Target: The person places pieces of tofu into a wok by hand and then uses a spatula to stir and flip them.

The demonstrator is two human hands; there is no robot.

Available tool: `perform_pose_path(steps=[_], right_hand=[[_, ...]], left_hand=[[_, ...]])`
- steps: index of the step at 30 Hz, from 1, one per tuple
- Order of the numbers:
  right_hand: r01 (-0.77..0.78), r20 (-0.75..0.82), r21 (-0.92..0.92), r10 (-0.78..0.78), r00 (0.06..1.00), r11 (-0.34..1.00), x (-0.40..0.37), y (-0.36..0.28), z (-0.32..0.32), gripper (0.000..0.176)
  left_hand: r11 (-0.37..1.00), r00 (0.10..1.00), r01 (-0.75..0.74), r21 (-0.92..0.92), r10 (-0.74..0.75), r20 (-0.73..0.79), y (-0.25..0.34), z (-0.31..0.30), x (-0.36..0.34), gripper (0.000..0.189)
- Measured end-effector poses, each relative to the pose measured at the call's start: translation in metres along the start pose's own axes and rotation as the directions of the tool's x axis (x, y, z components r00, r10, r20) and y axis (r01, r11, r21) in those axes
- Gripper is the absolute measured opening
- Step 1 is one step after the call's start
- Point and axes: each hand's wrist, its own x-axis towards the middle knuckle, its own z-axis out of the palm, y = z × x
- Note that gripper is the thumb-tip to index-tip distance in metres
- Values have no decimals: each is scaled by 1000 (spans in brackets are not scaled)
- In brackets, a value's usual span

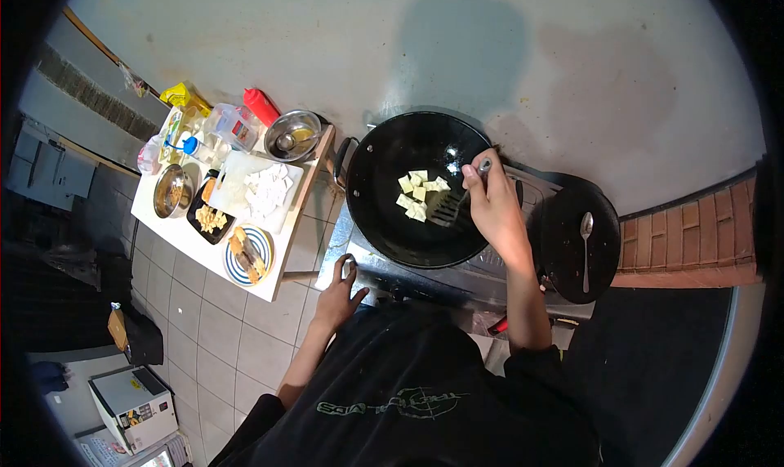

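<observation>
My right hand (500, 214) is closed around the handle of a slotted metal spatula (443, 211), held over a large black wok (400, 242). The spatula's blade is down in the wok, beside several pale yellow cubes (419, 193) that look like tofu. Their exact kind is hard to tell. The wok sits on a metal stove (371, 272). My left hand (335, 302) is at the stove's left front corner, fingers apart. A small round greyish part shows at its fingertips, and I cannot make out what it is.
Left of the stove, a small table carries a white cutting board (237, 181) with white pieces, a steel bowl with a ladle (292, 134), a striped plate (260, 242), a black tray (211, 222) and a red bottle (261, 106). A spoon (586, 250) lies on a black round surface (563, 263) at right.
</observation>
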Motion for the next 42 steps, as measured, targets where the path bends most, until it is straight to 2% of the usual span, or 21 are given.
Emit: perform_pose_path(steps=[3, 6, 7, 9, 13, 15, 17, 19, 21, 22, 25, 27, 29, 31, 32, 35, 37, 39, 41, 42], right_hand=[[-11, -53, 104, 17, 998, 994, -3, -5, -2, 23], [16, -48, -62, -19, 999, 998, -3, -6, -3, 22], [15, -49, -63, -19, 999, 998, -2, -3, -1, 22], [6, -10, 18, -6, 1000, 1000, 0, 2, 2, 21], [-13, -65, 104, 20, 998, 994, -2, -6, -2, 23], [-30, -54, 57, 33, 998, 998, -4, -9, -3, 21], [-19, -43, -90, 15, 999, 996, -4, -5, 0, 19], [-18, -28, -58, 17, 999, 998, -2, -3, 0, 19], [-15, -34, 114, 19, 999, 993, 0, -1, 0, 22], [-16, -33, 113, 20, 999, 993, -1, -4, -2, 22], [-45, -53, 53, 48, 997, 998, -2, -11, -5, 21], [-14, -51, -87, 10, 999, 996, -2, -8, -2, 20], [13, -52, -36, -15, 999, 999, -1, -4, -1, 19], [-9, -55, 133, 16, 998, 991, -1, -4, -1, 20], [-10, -54, 132, 18, 998, 991, -1, -5, -2, 20], [-19, -74, 65, 23, 997, 998, -1, -8, -3, 19], [15, -61, -63, -19, 998, 998, -1, -5, 1, 19], [5, -35, -39, -6, 999, 999, 0, 0, 2, 19], [17, -87, 105, -8, 996, 994, 0, 0, 3, 20], [17, -85, 106, -8, 996, 994, 0, -2, 2, 20]], left_hand=[[1000, 999, 22, 0, -22, 30, 4, -4, -1, 64], [999, 999, 34, -24, -33, 35, 3, -1, 0, 64], [1000, 1000, 14, -10, -14, 9, -1, 3, 0, 64], [1000, 1000, -5, 4, 5, -17, 0, 1, 0, 64], [1000, 1000, 20, -12, -20, 24, 2, -2, -1, 65], [1000, 1000, 14, -5, -14, 18, 2, -1, -1, 65], [1000, 1000, 15, -15, -15, 8, 0, 1, -1, 64], [1000, 1000, 10, -18, -10, 4, -1, 3, -1, 64], [1000, 1000, 8, -20, -8, 0, -2, 3, -1, 65], [1000, 1000, 2, -22, -2, -5, -2, 3, -1, 65], [1000, 1000, 3, -27, -3, -8, -1, 3, -1, 64], [999, 1000, 9, -31, -9, -7, 0, 3, -1, 64], [1000, 1000, 13, -27, -13, -13, -1, 4, -1, 63], [1000, 1000, 15, -27, -15, -8, 2, 1, 0, 63], [999, 1000, 19, -27, -19, -2, 3, 0, 0, 64], [1000, 1000, 12, -22, -12, -1, -5, 6, 0, 67], [1000, 1000, 9, -22, -9, -3, -7, 8, 1, 67], [1000, 1000, 11, -23, -11, -6, -5, 6, 0, 67], [999, 999, 41, -32, -40, 29, -1, 2, 0, 67], [999, 999, 44, -32, -43, 29, -1, 2, 0, 67]])
